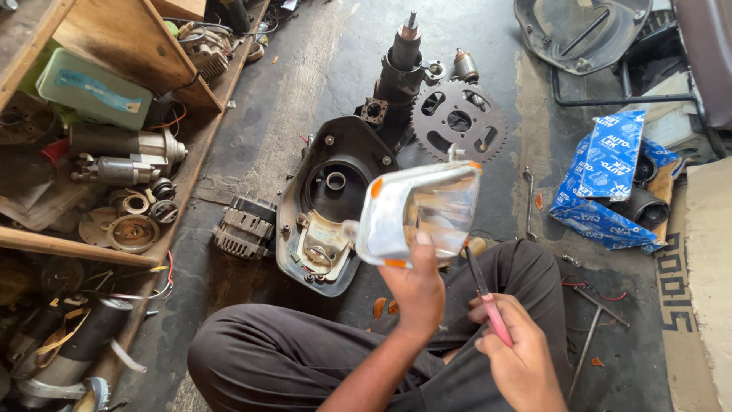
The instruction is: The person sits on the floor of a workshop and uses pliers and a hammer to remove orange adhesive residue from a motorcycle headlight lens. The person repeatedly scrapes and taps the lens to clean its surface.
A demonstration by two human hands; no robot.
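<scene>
Up in front of the seated person, the left hand (415, 294) is raised with the forearm coming up from below, its fingers curled behind and its thumb pressed on the front lower edge of a clear lamp lens (419, 214) with orange corners. That lens is tilted, held above the lap and over the dark floor (305, 84), directly above the hand that grips it. Just to the right and lower, the right hand (518, 351) rests near the knee, fingers closed around the pink handle of a screwdriver (484, 294), whose dark shaft points up toward the lens's lower right corner, close to it; whether the tip touches cannot be told. Behind the lens lie a black housing (332, 202) and a toothed sprocket (459, 120), with a blue box (606, 183) well off to the right.
</scene>
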